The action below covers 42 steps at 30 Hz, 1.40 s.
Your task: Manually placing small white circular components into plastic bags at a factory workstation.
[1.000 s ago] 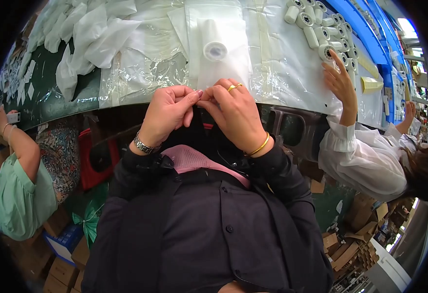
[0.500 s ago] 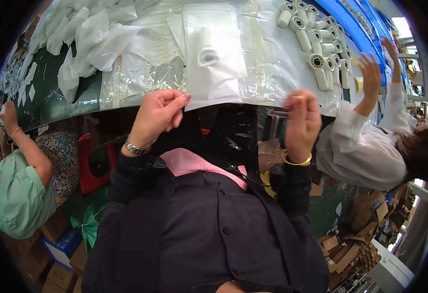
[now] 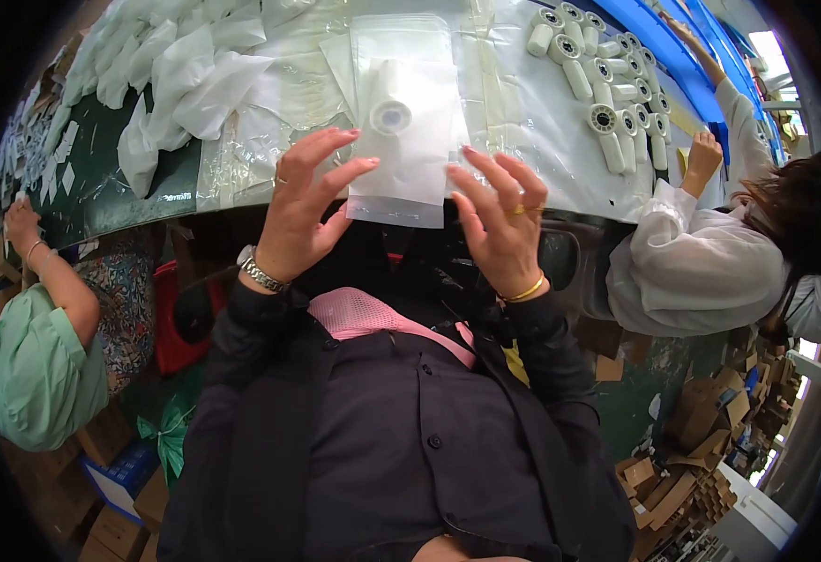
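1. Head view, pose: the left hand (image 3: 306, 214) and right hand (image 3: 502, 225) are raised at the table's near edge, wrists bent inward, fingers curved toward each other.
2. Writing: a short line of pale lettering (image 3: 175, 198) shows on the dark green tabletop (image 3: 92, 187), left of the hands.
3. Grip: both hands are loosely spread, thumbs apart from fingers, flanking a translucent white bag (image 3: 410, 173); fingertip contact is unclear. Inside lies a white cylindrical part (image 3: 392, 116), ring end nearest the person.

Frosted bag (image 3: 410, 178), white ring-ended part (image 3: 391, 116) inside, lower end overhanging table (image 3: 101, 192) edge
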Motion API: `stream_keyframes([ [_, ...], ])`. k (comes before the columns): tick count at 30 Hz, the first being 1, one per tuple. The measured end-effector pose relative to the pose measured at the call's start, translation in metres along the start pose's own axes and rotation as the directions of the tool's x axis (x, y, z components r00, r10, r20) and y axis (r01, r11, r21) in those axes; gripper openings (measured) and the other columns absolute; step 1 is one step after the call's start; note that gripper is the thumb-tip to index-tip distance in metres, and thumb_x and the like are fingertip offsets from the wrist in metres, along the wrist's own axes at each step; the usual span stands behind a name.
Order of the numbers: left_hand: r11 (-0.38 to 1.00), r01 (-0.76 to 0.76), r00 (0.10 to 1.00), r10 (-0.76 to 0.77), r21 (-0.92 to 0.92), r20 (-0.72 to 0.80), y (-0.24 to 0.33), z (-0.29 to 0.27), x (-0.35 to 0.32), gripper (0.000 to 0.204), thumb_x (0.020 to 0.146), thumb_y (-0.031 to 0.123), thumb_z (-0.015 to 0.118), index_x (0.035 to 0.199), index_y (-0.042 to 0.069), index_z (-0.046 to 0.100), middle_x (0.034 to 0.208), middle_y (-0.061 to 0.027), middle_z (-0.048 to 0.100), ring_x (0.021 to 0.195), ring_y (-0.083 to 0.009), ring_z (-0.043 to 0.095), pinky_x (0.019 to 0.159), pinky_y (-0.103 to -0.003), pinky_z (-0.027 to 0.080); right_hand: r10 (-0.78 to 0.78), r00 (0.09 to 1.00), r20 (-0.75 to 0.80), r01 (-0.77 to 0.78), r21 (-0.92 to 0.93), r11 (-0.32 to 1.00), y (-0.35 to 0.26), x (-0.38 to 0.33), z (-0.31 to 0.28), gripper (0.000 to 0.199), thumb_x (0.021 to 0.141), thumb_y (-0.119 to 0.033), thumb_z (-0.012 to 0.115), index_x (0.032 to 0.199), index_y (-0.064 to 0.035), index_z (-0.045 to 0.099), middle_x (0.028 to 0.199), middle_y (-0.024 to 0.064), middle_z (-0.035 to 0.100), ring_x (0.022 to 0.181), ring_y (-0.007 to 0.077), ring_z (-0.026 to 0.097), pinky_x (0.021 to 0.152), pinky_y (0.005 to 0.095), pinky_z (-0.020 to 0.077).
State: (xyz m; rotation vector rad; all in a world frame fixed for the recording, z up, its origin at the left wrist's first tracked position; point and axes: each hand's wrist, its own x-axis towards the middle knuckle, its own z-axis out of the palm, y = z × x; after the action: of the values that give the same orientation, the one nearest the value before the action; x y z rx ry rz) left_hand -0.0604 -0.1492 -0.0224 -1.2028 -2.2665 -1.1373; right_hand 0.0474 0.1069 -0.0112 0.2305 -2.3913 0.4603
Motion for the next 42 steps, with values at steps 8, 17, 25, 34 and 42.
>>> stream_keyframes([
  [8, 0.993, 0.016, 1.000, -0.014, -0.113, 0.019, -0.019, 0.013, 0.009, 0.021, 0.090, 0.001, 0.079, 0.110, 0.007, 0.075, 0.127, -0.0064, 0.075, 0.135, -0.0333, 0.059, 0.114, -0.044, 0.044, -0.002, 0.994, 0.112, -0.031, 0.291, 0.956, 0.016, 0.013, 0.031, 0.020, 0.091, -0.004, 0.079, 0.109, -0.0099, 0.073, 0.111, 0.0011, 0.079, 0.113, 0.0263, 0.064, 0.105, 0.0372, 0.0385],
  [17, 0.784, 0.478, 0.811, -0.567, -0.396, -0.143, -0.014, 0.051, 0.033, 0.013, 0.099, 0.010, 0.079, 0.093, 0.003, 0.071, 0.085, -0.0016, 0.069, 0.084, -0.0109, 0.064, 0.077, -0.026, 0.049, 0.519, 0.848, 0.107, -0.504, 0.463, 0.729, 0.017, 0.025, 0.064, 0.014, 0.097, -0.008, 0.077, 0.086, -0.0039, 0.071, 0.072, 0.0020, 0.066, 0.073, 0.0192, 0.056, 0.093, 0.0352, 0.0399],
  [25, 0.738, 0.587, 0.749, -0.651, -0.331, -0.121, -0.019, 0.061, 0.039, 0.026, 0.097, 0.012, 0.080, 0.080, 0.001, 0.064, 0.073, -0.0022, 0.064, 0.066, -0.0090, 0.059, 0.064, -0.028, 0.049, 0.468, 0.882, -0.049, -0.440, 0.265, 0.858, 0.013, 0.028, 0.079, 0.025, 0.094, -0.015, 0.082, 0.076, -0.0044, 0.069, 0.057, 0.0015, 0.056, 0.061, 0.0191, 0.051, 0.085, 0.0347, 0.0412],
  [34, 0.833, 0.458, 0.775, -0.545, -0.310, -0.320, -0.016, 0.066, 0.042, 0.024, 0.093, 0.016, 0.083, 0.106, 0.002, 0.069, 0.097, -0.0122, 0.069, 0.089, -0.0261, 0.067, 0.085, -0.039, 0.053, 0.503, 0.835, -0.223, -0.419, 0.336, 0.844, 0.011, 0.023, 0.083, 0.010, 0.101, -0.011, 0.076, 0.099, -0.0029, 0.070, 0.079, 0.0031, 0.065, 0.066, 0.0139, 0.054, 0.075, 0.0305, 0.0477],
  [42, 0.969, 0.213, 0.969, -0.193, 0.125, -0.152, 0.016, 0.060, 0.051, 0.058, 0.087, 0.020, 0.085, 0.138, 0.004, 0.061, 0.116, -0.0183, 0.066, 0.106, -0.0412, 0.063, 0.100, -0.048, 0.049, 0.731, 0.669, -0.133, -0.434, 0.729, 0.530, 0.004, 0.013, 0.080, 0.019, 0.115, -0.013, 0.057, 0.126, 0.0011, 0.065, 0.097, 0.0045, 0.067, 0.073, 0.0051, 0.055, 0.067, 0.0208, 0.0461],
])
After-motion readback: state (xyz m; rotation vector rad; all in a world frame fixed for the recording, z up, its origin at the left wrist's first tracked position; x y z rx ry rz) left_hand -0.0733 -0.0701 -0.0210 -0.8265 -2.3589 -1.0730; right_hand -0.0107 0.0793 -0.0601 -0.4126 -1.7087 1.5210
